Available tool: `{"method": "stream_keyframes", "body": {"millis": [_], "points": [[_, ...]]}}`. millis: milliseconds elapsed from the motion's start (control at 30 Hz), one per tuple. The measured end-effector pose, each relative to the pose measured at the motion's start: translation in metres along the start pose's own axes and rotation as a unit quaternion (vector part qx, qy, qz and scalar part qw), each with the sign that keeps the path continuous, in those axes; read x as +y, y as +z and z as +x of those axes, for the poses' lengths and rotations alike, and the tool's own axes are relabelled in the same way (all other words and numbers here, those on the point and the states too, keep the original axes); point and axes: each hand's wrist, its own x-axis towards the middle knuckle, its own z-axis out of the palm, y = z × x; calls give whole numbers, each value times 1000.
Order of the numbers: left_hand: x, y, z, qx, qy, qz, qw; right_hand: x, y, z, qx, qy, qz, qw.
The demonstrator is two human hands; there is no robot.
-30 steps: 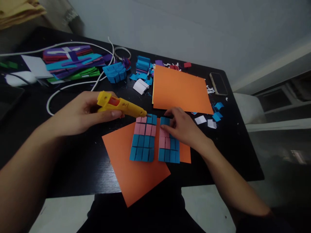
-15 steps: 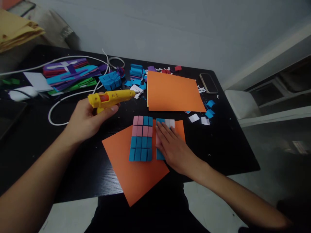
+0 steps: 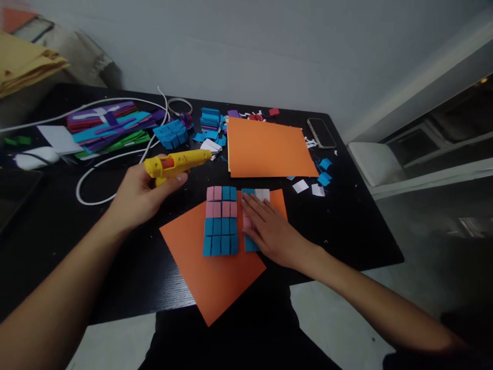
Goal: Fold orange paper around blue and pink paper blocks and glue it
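Note:
My left hand is wrapped round the handle of a yellow glue gun, its nozzle pointing right above the table. My right hand lies flat, fingers stretched, over a panel of blue, pink and white paper pieces, covering much of it. Just left of that rests another panel, with pink and blue pieces in rows. Both panels are on an orange sheet set at an angle near the table's front edge. A narrow gap separates them.
Behind lies a stack of orange sheets, with a phone to its right. Coloured paper strips, blue folded pieces and a white cable are at the back left. Paper scraps lie on the black table.
The view has shifted slightly, moving the table's things a little left in the picture. Both hands keep nearly the same places and poses.

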Motion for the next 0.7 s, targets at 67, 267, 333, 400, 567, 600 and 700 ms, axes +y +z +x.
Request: {"method": "stream_keyframes", "body": {"millis": [67,267,333,400,567,600,700], "points": [[-6,1,2,5,9,-14,1000,4,-8,1,1,-3,21,1000],[-21,5,8,43,30,-32,998,15,-16,15,44,-10,17,999],[-21,6,8,40,37,-23,998,17,-17,20,44,-18,7,999],[-20,6,8,33,51,-15,998,17,-18,24,36,-22,0,999],[-19,6,8,27,64,6,998,18,-22,26,38,-28,6,999],[-19,6,8,27,64,5,998,19,-23,26,44,-31,12,998],[-19,6,8,32,60,-4,998,24,-28,26,53,-46,32,997]]}}
